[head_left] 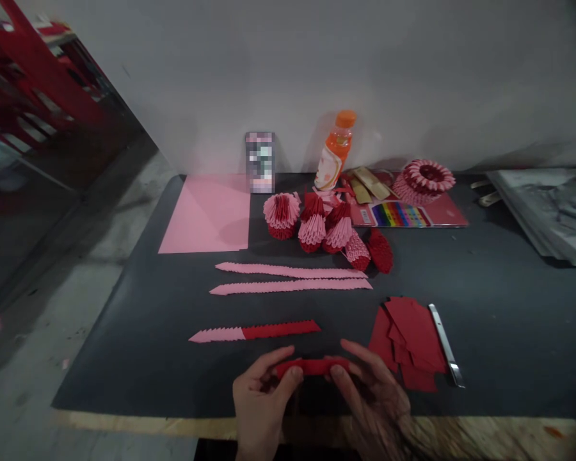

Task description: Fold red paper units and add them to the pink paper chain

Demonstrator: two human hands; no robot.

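Between my two hands is a narrow folded strip of red paper, held level above the table's front edge. My left hand pinches its left end between thumb and fingers. At the right end, my right hand grips it the same way, with the index finger raised. Just beyond lies a chain of folded pieces, pink on the left and red on the right. Loose red paper pieces are heaped to the right of my right hand, beside a silver craft knife.
Two pink folded chains lie farther back. Behind them stand several red and pink folded-paper shapes, an orange-capped bottle and a phone. Pink sheets lie back left, a pink paper ring back right, on the dark table.
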